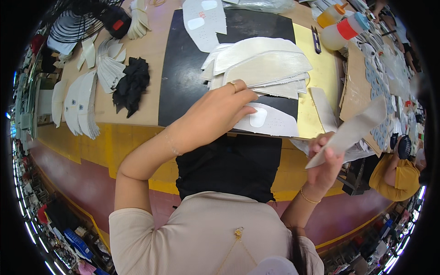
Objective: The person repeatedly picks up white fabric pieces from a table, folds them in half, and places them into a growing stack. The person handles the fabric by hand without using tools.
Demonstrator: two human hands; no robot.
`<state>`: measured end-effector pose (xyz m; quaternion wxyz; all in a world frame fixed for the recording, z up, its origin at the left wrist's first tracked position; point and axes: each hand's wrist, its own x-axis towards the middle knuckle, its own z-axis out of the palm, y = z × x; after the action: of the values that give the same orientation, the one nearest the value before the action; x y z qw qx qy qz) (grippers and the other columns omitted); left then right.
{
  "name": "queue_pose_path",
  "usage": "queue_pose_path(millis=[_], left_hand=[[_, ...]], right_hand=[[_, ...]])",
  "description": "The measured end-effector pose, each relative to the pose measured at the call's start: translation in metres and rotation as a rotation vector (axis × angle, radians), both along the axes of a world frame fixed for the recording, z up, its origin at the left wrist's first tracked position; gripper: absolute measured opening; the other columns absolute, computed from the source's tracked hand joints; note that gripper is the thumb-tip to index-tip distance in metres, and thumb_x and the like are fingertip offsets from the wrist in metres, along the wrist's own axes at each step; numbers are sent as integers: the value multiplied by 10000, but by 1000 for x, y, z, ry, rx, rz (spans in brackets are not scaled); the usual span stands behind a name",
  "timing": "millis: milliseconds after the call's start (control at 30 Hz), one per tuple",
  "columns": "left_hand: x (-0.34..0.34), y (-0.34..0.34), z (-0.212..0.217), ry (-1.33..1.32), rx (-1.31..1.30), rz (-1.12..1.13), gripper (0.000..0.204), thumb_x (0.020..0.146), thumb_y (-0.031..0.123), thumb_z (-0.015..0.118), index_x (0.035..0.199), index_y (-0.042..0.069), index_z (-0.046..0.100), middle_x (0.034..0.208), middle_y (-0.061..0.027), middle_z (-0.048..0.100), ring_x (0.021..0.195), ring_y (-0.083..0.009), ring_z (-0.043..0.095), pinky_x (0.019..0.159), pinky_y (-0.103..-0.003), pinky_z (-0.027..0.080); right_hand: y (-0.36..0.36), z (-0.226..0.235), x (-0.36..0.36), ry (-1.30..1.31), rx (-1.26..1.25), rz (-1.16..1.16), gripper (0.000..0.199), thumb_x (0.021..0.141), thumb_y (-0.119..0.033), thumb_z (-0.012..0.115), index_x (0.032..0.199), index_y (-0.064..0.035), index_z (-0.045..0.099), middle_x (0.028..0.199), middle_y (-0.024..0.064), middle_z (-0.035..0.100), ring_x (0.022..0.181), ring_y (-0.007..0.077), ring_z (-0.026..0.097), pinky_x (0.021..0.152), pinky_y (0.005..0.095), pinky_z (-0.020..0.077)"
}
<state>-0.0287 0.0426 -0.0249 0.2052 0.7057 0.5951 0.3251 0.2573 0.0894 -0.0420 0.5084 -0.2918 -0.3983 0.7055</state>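
My right hand [326, 158] is raised off the right front of the table. It grips a long, pale, curved strip of material [355, 128] by its lower end, between thumb and fingers. My left hand [224, 107] reaches over the front of a dark board, its fingers bent and a gap between thumb and forefinger. Those fingertips are at the near edge of a fanned pile of white cut pieces [266, 64]. Under the thumb lies a white dotted template [279, 121] with a square patch; whether the thumb presses on it is unclear.
Another template [204, 27] lies at the board's far edge. On the right are thread snips [316, 40], a squeeze bottle [337, 36] and a yellow sheet [307, 105]. Black scraps [132, 87] and stacked pale pieces [82, 103] sit left. A person in yellow [394, 178] is at far right.
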Motion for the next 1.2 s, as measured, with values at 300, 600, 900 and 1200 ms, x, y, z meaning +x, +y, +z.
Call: queue_pose_path(millis=[300,600,900,1200], left_hand=[[-11,-71,-8,178,89,117,212,798,87,727,981,12,649,1061,-117,611,965,-297,615,862,-377,481],[-12,-67,-18,89,72,109,162,785,48,735,905,0,636,1055,-118,598,971,-303,589,851,-379,488],[-10,-67,-18,-33,12,168,92,842,-1,661,881,-21,579,1057,-138,571,970,-312,567,842,-371,478],[-11,-64,-13,-94,-32,218,74,872,2,632,880,-18,562,1018,-142,579,905,-318,586,798,-350,483]], right_hand=[[2,-14,-105,111,-66,284,368,912,-36,642,1216,-25,436,1062,167,640,941,227,664,876,372,553],[4,-29,-113,6,17,303,337,934,-44,623,1200,-17,419,1058,163,645,940,217,675,877,354,551],[-1,-26,-118,-199,162,366,275,974,-65,567,1197,13,425,1016,136,675,943,182,669,840,298,530],[-3,-29,-121,-503,347,278,231,978,-122,572,1125,26,474,882,117,720,821,179,694,738,274,518]])
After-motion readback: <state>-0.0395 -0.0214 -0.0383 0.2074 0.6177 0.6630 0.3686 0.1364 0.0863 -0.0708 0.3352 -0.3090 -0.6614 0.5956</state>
